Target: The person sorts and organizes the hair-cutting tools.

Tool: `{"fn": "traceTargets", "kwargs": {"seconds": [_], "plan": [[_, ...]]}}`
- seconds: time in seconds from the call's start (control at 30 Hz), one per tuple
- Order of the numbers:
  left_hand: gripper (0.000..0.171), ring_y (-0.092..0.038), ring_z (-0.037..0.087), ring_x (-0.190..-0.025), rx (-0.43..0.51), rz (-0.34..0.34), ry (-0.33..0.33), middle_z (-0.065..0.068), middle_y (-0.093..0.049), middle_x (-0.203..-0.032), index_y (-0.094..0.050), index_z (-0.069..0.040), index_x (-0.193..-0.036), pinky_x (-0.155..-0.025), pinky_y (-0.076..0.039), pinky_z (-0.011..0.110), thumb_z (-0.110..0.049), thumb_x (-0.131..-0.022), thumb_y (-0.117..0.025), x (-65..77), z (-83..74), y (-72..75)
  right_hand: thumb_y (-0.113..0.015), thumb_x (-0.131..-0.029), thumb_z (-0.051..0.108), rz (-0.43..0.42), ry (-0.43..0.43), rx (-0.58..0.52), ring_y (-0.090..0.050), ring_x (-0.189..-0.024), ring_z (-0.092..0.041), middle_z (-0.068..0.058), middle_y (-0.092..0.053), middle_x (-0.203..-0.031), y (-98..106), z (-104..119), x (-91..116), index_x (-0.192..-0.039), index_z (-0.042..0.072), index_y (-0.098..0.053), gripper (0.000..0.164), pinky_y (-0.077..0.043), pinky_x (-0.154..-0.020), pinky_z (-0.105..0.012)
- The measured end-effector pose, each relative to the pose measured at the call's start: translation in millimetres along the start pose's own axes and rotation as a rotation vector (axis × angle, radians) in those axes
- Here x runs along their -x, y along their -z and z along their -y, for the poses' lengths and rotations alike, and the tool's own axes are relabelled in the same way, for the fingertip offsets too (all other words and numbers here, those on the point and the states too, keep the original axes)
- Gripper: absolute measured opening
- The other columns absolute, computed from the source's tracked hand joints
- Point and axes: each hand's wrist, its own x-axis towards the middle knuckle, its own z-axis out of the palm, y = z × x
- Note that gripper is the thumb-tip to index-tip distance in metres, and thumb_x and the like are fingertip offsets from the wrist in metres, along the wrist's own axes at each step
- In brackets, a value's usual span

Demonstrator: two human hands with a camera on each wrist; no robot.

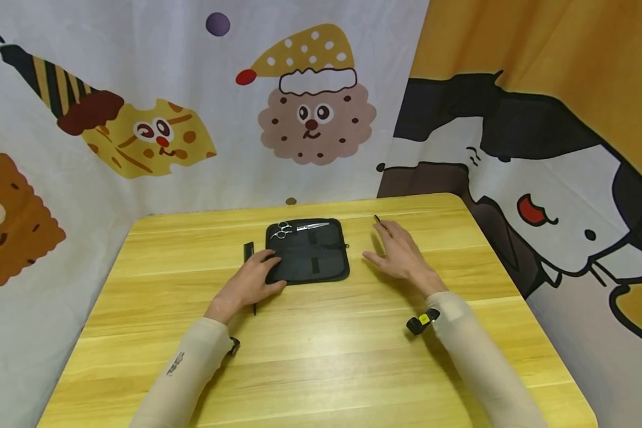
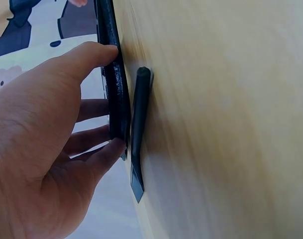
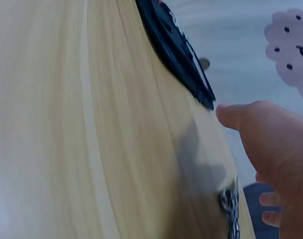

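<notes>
A black zip case lies unfolded on the table, with silver scissors along its far edge. My left hand rests on the case's left side, its thumb at the near edge. In the left wrist view the fingers lie along the case's dark edge. Beside it lies a slim black tool with a flat wider end, partly hidden by that hand in the head view. My right hand hovers right of the case, fingers spread and holding nothing. Metal scissors lie on the table below it.
The wooden table reaches back to a white printed curtain. A yellow, dark and white printed curtain hangs along the right side. A black wrist device sits at my right sleeve.
</notes>
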Motion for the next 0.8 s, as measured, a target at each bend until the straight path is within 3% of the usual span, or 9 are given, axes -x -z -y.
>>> {"fn": "traceTargets", "kwargs": {"seconds": [0.3,0.53,0.8], "plan": [[0.074,-0.046,0.051,-0.163,-0.007,-0.01,-0.013,0.029,-0.046,-0.174,-0.059,0.003,-0.161,-0.133,-0.045,0.065,-0.045,-0.107,-0.078,-1.2,0.5,-0.5,-0.071,-0.108,0.052,0.015,-0.128,0.031,-0.039,-0.162,-0.057,-0.035,-0.042,-0.173,3.4,-24.1,4.7,-0.167,-0.005,-0.046,0.086,-0.032,-0.135,-0.075],[0.075,-0.045,0.05,-0.163,0.002,-0.003,-0.003,0.029,-0.045,-0.175,-0.058,0.002,-0.162,-0.133,-0.045,0.065,-0.046,-0.108,-0.077,-0.7,1.0,-0.9,-0.071,-0.108,0.051,0.005,-0.126,0.066,-0.052,-0.15,-0.056,-0.034,-0.055,-0.16,-0.4,-32.2,5.7,-0.153,-0.007,-0.06,0.074,-0.041,-0.128,-0.074],[0.075,-0.046,0.05,-0.163,0.003,-0.01,0.0,0.029,-0.045,-0.175,-0.058,0.002,-0.162,-0.132,-0.045,0.065,-0.046,-0.107,-0.077,-0.7,1.4,-1.4,-0.069,-0.11,0.042,-0.01,-0.132,0.07,-0.057,-0.142,-0.059,-0.035,-0.059,-0.154,-2.1,-32.9,5.9,-0.144,-0.007,-0.068,0.06,-0.045,-0.123,-0.074]]}}
